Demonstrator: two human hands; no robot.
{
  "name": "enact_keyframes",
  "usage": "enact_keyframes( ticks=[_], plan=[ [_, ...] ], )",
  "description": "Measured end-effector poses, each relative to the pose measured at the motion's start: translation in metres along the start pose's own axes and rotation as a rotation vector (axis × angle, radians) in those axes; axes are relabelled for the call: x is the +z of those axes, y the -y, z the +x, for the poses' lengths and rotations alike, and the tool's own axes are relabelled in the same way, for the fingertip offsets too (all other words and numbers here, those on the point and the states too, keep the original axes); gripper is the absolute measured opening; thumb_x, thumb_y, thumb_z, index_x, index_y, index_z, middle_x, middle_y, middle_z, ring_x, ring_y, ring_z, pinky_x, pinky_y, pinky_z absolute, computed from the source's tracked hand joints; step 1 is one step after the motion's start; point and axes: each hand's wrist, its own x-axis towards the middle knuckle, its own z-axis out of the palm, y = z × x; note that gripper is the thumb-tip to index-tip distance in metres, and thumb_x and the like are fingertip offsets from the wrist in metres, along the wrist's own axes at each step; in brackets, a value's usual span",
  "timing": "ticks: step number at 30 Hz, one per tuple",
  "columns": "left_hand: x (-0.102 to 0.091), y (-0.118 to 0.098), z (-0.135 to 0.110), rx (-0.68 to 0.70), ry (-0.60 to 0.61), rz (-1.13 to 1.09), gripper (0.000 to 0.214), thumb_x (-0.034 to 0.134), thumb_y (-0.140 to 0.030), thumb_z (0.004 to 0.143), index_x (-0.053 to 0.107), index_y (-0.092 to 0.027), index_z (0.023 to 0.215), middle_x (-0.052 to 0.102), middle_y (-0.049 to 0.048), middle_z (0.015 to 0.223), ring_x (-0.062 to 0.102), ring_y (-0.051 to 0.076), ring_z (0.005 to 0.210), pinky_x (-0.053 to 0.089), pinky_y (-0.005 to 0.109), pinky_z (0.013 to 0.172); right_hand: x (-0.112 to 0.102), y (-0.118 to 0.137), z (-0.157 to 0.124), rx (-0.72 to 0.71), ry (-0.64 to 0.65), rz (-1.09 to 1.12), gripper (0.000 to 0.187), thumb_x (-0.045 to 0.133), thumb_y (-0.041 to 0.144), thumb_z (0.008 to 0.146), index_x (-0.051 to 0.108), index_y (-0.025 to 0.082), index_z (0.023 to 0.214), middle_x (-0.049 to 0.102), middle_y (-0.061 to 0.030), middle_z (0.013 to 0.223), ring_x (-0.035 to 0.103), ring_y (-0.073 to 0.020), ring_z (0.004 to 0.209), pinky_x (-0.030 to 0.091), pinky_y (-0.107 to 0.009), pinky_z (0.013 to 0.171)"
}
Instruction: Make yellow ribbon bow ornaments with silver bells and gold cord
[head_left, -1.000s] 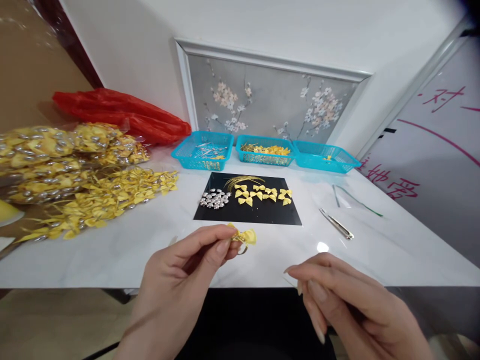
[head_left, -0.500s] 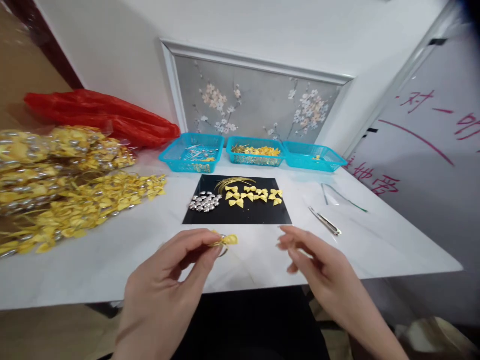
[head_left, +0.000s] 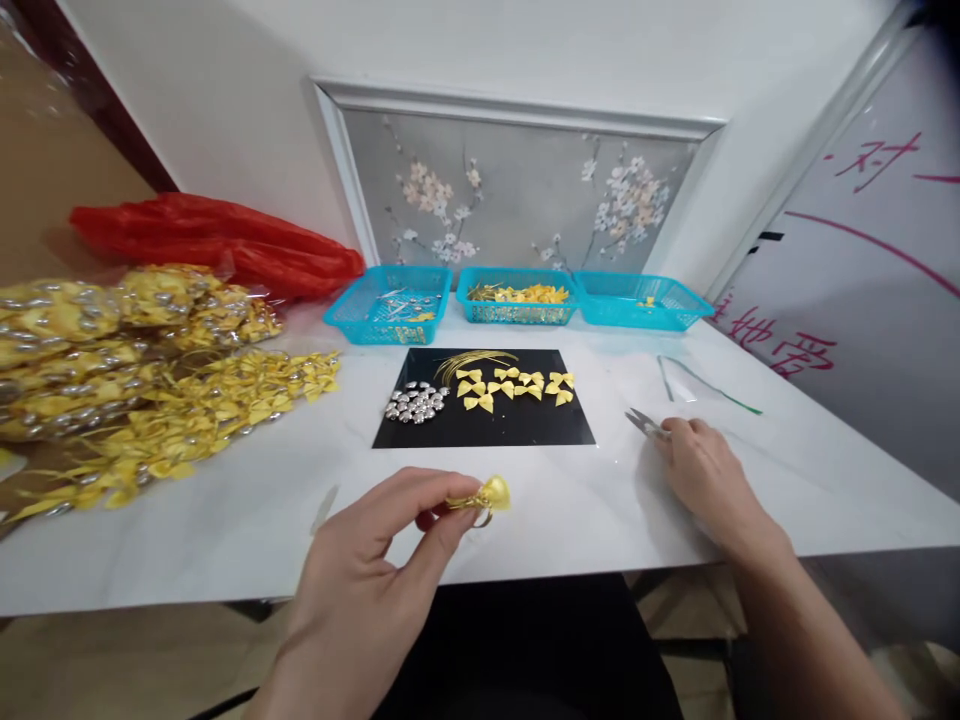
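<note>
Pinched between the thumb and forefinger of my left hand [head_left: 382, 570] is a small yellow ribbon bow [head_left: 495, 492] with gold wire at its base. A wire loop curves below it. On the right side of the table, my right hand [head_left: 709, 480] has its fingers closed on a pair of thread snips [head_left: 643, 421]; the blades point away to the left, and the fingers hide the handle end. Beyond my hands lies a black mat [head_left: 495, 432] carrying silver beads [head_left: 415, 403], yellow bows [head_left: 517, 383] and gold wires [head_left: 469, 362].
Three blue baskets [head_left: 517, 312] line the wall, with small parts inside. At left are bagged and loose yellow flower strands [head_left: 202, 410] and a red plastic bag [head_left: 217, 240]. A green wire [head_left: 720, 390] lies at right, near a whiteboard [head_left: 847, 260].
My right hand has moved right from the front of the mat and taken hold of the thread snips, whose blades have spread. My left hand has shifted slightly right with the bow.
</note>
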Motion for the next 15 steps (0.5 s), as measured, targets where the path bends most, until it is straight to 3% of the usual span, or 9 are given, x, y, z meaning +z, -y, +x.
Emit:
enact_keyframes(
  ticks=[5, 9, 12, 15],
  plan=[
    [0.002, 0.001, 0.000, 0.106, -0.016, 0.075, 0.013, 0.073, -0.022, 0.079, 0.077, -0.034, 0.078, 0.078, -0.0043, 0.079, 0.069, 0.018, 0.069, 0.053, 0.023, 0.067, -0.019, 0.025, -0.024, -0.079, -0.010, 0.198, 0.020, 0.037, 0.011, 0.095, 0.055, 0.014, 0.102, 0.061, -0.0132, 0.093, 0.062, -0.0234, 0.075, 0.048, -0.035, 0.068],
    [0.004, 0.003, -0.001, 0.182, 0.013, 0.138, 0.013, 0.072, -0.022, 0.082, 0.076, -0.034, 0.081, 0.076, -0.0049, 0.082, 0.068, 0.016, 0.068, 0.052, 0.022, 0.068, -0.058, 0.068, -0.063, -0.306, 0.085, 0.531, 0.024, 0.029, 0.030, 0.106, 0.051, 0.022, 0.110, 0.052, 0.0027, 0.068, 0.051, -0.0140, 0.053, 0.044, -0.025, 0.053],
    [0.005, 0.002, 0.000, 0.179, 0.029, 0.144, 0.013, 0.071, -0.023, 0.083, 0.076, -0.034, 0.082, 0.076, -0.0042, 0.084, 0.069, 0.017, 0.073, 0.053, 0.022, 0.071, -0.080, 0.097, -0.081, -0.499, 0.141, 0.718, 0.025, 0.036, 0.027, 0.105, 0.057, 0.025, 0.119, 0.060, -0.0004, 0.086, 0.058, -0.0124, 0.067, 0.048, -0.024, 0.063],
    [0.004, 0.001, 0.001, 0.123, 0.068, 0.116, 0.013, 0.071, -0.023, 0.083, 0.077, -0.035, 0.083, 0.076, -0.0038, 0.086, 0.069, 0.017, 0.075, 0.054, 0.021, 0.072, -0.082, 0.113, -0.084, -0.583, 0.078, 0.697, 0.026, 0.044, 0.029, 0.104, 0.062, 0.023, 0.122, 0.059, -0.0036, 0.091, 0.059, -0.0150, 0.075, 0.049, -0.028, 0.068]
  ],
)
